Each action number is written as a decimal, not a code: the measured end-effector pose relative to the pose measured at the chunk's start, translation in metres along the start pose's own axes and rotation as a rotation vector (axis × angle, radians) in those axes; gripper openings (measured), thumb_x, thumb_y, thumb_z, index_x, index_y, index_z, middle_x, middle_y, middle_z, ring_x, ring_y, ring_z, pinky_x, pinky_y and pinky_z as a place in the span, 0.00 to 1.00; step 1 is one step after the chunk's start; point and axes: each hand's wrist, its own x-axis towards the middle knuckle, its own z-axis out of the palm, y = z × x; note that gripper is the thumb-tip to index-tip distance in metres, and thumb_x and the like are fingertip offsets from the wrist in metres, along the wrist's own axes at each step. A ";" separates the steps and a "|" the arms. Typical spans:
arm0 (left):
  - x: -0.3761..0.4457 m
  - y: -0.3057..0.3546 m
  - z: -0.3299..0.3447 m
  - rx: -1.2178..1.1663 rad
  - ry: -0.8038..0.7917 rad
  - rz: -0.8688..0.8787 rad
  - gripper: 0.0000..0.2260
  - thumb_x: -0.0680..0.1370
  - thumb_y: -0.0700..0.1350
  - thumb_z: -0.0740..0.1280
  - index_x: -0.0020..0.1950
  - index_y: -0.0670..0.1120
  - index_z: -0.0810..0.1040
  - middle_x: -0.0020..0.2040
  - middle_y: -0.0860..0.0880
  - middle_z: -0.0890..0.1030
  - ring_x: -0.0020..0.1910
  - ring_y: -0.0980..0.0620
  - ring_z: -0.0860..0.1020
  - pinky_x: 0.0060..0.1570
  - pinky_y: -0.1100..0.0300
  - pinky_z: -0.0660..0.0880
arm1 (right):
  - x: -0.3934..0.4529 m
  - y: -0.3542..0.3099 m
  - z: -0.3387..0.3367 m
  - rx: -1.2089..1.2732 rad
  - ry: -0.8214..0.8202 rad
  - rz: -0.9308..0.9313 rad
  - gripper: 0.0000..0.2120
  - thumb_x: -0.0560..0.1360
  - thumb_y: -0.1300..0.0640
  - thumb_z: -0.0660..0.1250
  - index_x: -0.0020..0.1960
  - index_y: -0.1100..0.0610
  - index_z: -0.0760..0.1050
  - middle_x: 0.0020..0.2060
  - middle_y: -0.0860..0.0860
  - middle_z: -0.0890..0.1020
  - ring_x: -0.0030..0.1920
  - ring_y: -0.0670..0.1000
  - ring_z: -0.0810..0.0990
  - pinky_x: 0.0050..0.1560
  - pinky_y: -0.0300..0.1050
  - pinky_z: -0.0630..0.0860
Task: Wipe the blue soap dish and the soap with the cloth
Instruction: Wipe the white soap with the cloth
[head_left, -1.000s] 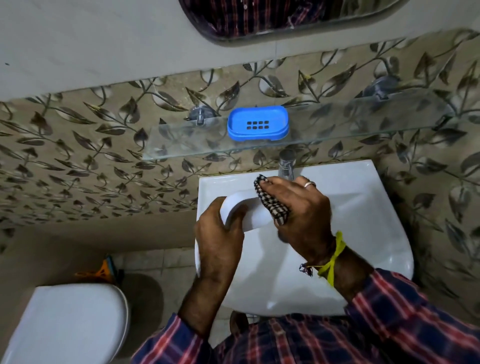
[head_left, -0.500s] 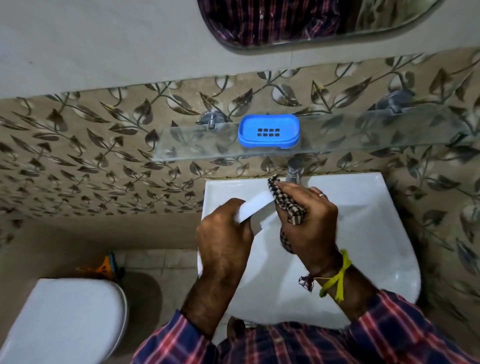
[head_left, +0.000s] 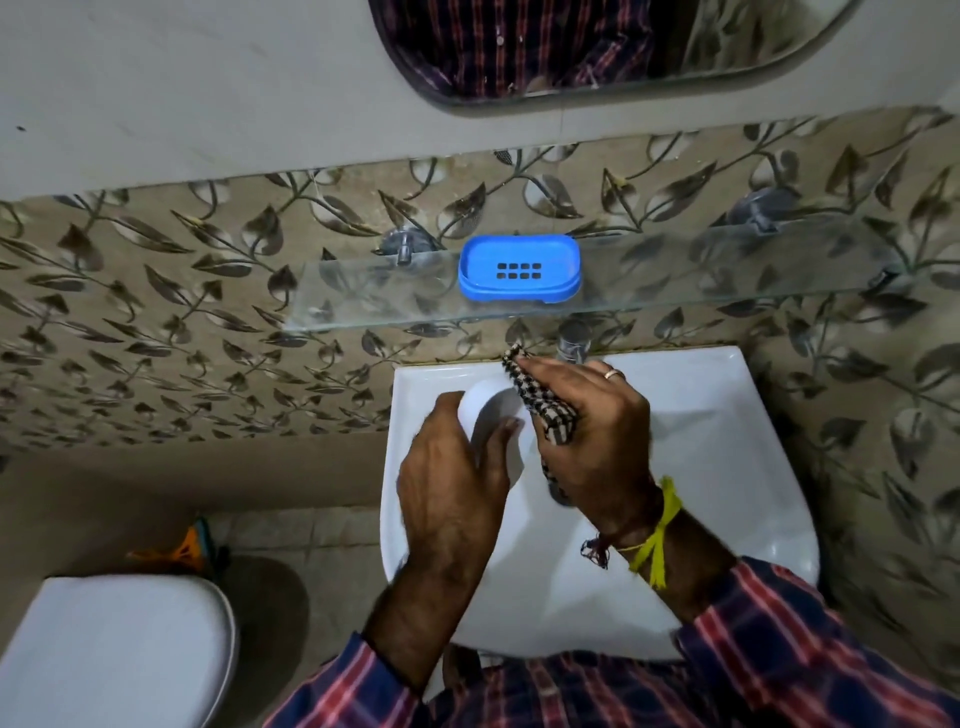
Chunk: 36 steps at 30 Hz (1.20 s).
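Two hands: both work over a white washbasin, seen from above.
Sleeves (head_left: 810, 649): red and blue plaid, nearest the camera at the bottom edge.
Toilet (head_left: 114, 649): white closed lid, near left, on the tiled floor.
Washbasin (head_left: 727, 467): white, centre right, under both hands.
Left hand (head_left: 452, 478): its grip is closed around the soap, thumb curled over the near face.
Soap (head_left: 491, 410): a white rounded bar, held above the basin, its far end showing past the left hand.
Right hand (head_left: 597, 441): its grip is closed on the cloth, fingers bent over it; a ring on one finger, yellow thread tied at the wrist.
Cloth (head_left: 550, 415): black and white checked, bunched, pressed against the right side of the soap.
Tap (head_left: 571, 343): metal, just beyond the right hand, at the far rim of the basin.
Glass shelf (head_left: 727, 270): clear, fixed to the leaf-patterned tiles above the basin.
Blue soap dish (head_left: 519, 267): stands on the shelf, left of its middle, holding nothing, drain slots showing.
Mirror (head_left: 597, 47): farthest, at the top, reflecting the plaid shirt.
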 end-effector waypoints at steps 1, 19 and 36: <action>0.004 0.001 -0.002 -0.011 0.050 0.036 0.13 0.79 0.54 0.70 0.55 0.45 0.79 0.48 0.46 0.85 0.46 0.43 0.82 0.42 0.60 0.70 | 0.001 0.001 0.001 -0.002 0.013 0.001 0.18 0.69 0.68 0.70 0.57 0.60 0.83 0.54 0.52 0.86 0.54 0.52 0.85 0.58 0.45 0.78; 0.008 0.004 0.024 -0.657 0.047 -0.377 0.18 0.78 0.59 0.66 0.59 0.51 0.65 0.57 0.49 0.77 0.57 0.49 0.79 0.54 0.59 0.77 | -0.033 0.004 0.018 0.000 0.106 0.303 0.12 0.68 0.67 0.76 0.52 0.61 0.84 0.42 0.56 0.87 0.42 0.55 0.85 0.45 0.46 0.81; 0.038 -0.010 0.017 -1.254 -0.226 -0.822 0.36 0.73 0.70 0.61 0.74 0.50 0.70 0.66 0.45 0.78 0.60 0.46 0.79 0.60 0.48 0.76 | -0.051 0.007 -0.009 0.087 -0.176 -0.110 0.16 0.73 0.69 0.70 0.59 0.60 0.82 0.60 0.55 0.82 0.54 0.56 0.83 0.57 0.49 0.78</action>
